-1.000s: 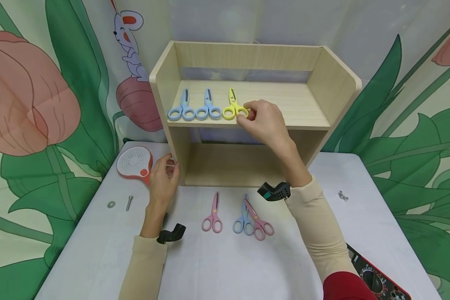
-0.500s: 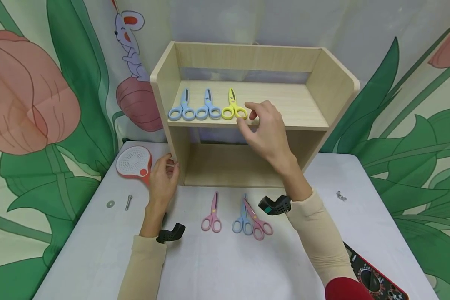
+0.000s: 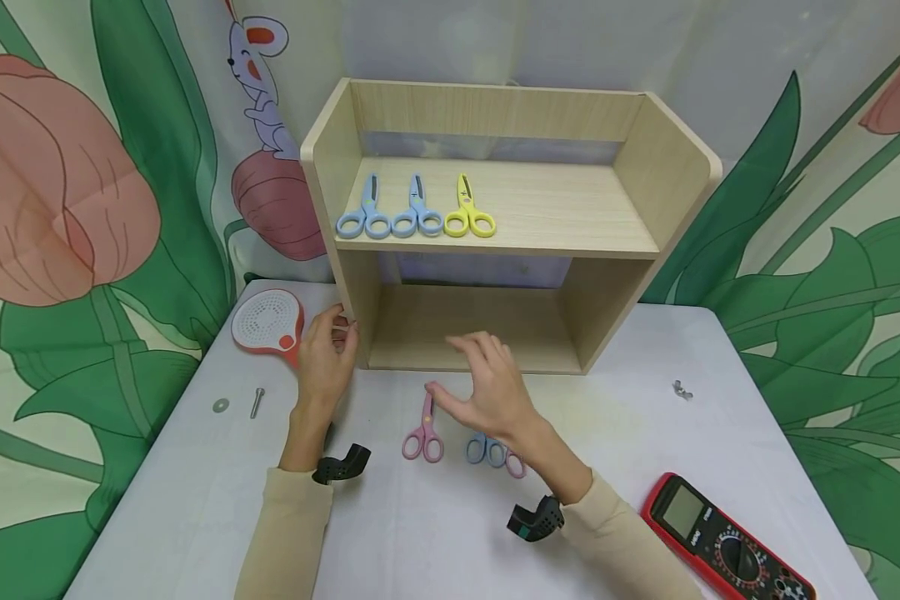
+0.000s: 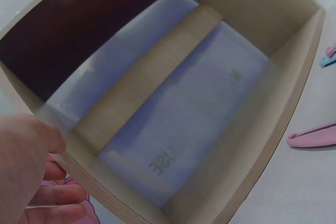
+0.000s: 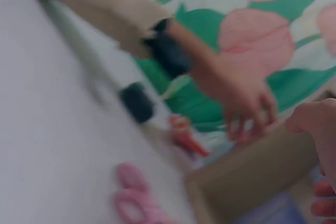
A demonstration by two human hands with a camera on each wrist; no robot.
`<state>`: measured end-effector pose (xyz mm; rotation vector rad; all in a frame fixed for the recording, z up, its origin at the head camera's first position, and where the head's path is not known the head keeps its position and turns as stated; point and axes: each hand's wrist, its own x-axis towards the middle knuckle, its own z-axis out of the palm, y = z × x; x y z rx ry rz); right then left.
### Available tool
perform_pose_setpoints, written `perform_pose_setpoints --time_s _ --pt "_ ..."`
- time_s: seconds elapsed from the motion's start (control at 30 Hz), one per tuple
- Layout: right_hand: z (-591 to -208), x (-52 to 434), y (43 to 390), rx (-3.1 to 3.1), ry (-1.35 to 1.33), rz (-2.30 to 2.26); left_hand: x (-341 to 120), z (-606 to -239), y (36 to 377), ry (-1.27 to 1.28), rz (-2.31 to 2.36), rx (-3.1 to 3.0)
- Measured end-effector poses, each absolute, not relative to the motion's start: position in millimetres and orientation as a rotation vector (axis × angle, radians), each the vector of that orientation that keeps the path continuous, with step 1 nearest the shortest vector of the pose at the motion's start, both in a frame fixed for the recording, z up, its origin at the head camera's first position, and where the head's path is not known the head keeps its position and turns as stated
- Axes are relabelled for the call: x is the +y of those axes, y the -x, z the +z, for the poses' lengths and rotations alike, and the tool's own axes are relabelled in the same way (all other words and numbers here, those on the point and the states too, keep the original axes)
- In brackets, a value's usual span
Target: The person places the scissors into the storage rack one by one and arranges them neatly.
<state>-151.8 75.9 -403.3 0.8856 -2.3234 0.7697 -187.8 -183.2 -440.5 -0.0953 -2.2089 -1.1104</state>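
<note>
Having left the yellow scissors (image 3: 468, 216) on the shelf (image 3: 570, 225), the right hand (image 3: 487, 392), its grip loosely spread and empty, has dropped to the bench (image 3: 630, 433) above the pink scissors (image 3: 424, 435), while the left hand (image 3: 326, 354) steadies the shelf's side.

The right hand (image 3: 487, 392) covers all but the handle loops of the blue scissors (image 3: 484, 451) and the pink scissors beside them (image 3: 516, 465). The multimeter (image 3: 723, 542) is cut off by the near edge of the head view. The right wrist view is blurred, so the pink scissors on the surface (image 5: 137, 196) show only as a smear.
</note>
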Motion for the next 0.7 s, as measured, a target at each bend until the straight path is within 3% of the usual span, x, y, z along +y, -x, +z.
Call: perform_pose_setpoints --time_s 0.3,0.7 --pt "-467.9 63.7 131.2 -2.583 -0.867 0.619 -183.0 -441.0 187.9 0.099 -1.113 -2.206" --pt "-499.8 38.7 113.3 -2.834 -0.748 0.084 -183.4 -441.4 187.4 0.094 -1.109 -2.212"
